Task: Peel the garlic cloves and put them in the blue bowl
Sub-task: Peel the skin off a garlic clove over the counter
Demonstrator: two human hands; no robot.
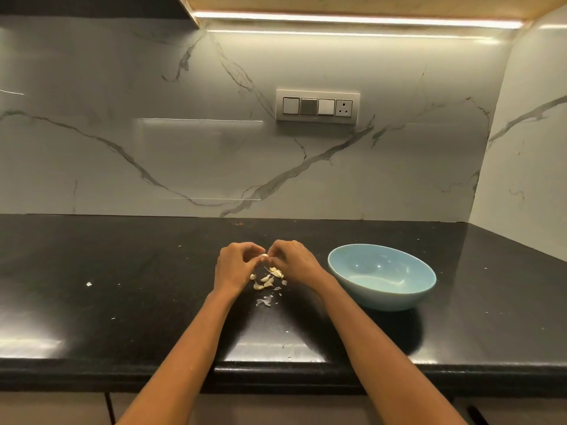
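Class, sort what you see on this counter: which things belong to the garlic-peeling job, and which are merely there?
Part of the job:
- garlic clove, pinched between left hand and right hand
- loose cloves on the counter
- blue bowl, nothing visible inside

Merely there:
- papery skins
- switch panel on the wall

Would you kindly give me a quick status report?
Both hands, left and right, pinch one garlic clove. Blue bowl empty. Path clear.

A small pale garlic clove (pixel 264 256) sits pinched between fingertips above a loose cluster of cream unpeeled cloves (pixel 267 279); the glossy pale-blue round bowl (pixel 382 277) stands upright at their three o'clock.
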